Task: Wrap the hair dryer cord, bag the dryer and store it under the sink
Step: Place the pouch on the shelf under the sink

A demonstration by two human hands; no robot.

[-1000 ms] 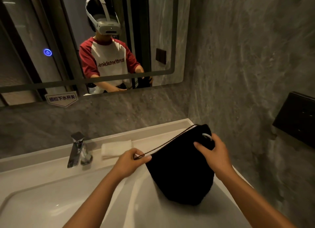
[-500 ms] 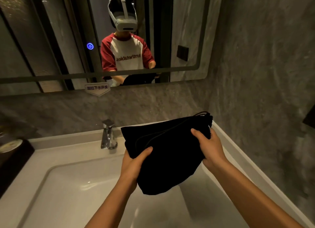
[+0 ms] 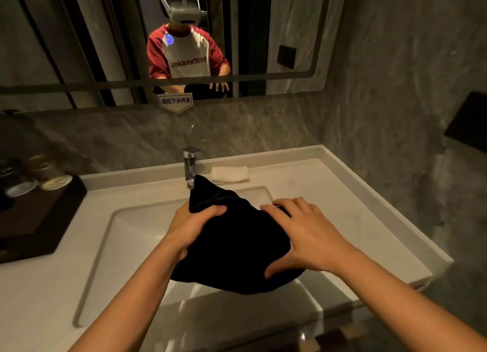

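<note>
A full black drawstring bag point(image 3: 232, 246) is held over the white sink basin point(image 3: 137, 233). Its gathered neck points up toward the tap. My left hand point(image 3: 193, 226) grips the bag just below that neck, thumb across the top. My right hand point(image 3: 303, 235) lies flat on the bag's right side with fingers spread, thumb under the lower edge. The hair dryer and its cord are hidden, presumably inside the bag.
A chrome tap point(image 3: 190, 167) stands behind the basin, with a folded white cloth point(image 3: 229, 173) to its right. A dark tray point(image 3: 34, 217) with glass jars point(image 3: 44, 172) fills the counter's left side. A mirror point(image 3: 105, 35) hangs above, and a black wall fixture point(image 3: 469, 122) sits right.
The drawstring was pulled out, then the bag was bunched closed. It moved left and down over the basin. My right hand let go of the rim and now lies flat on the bag.
</note>
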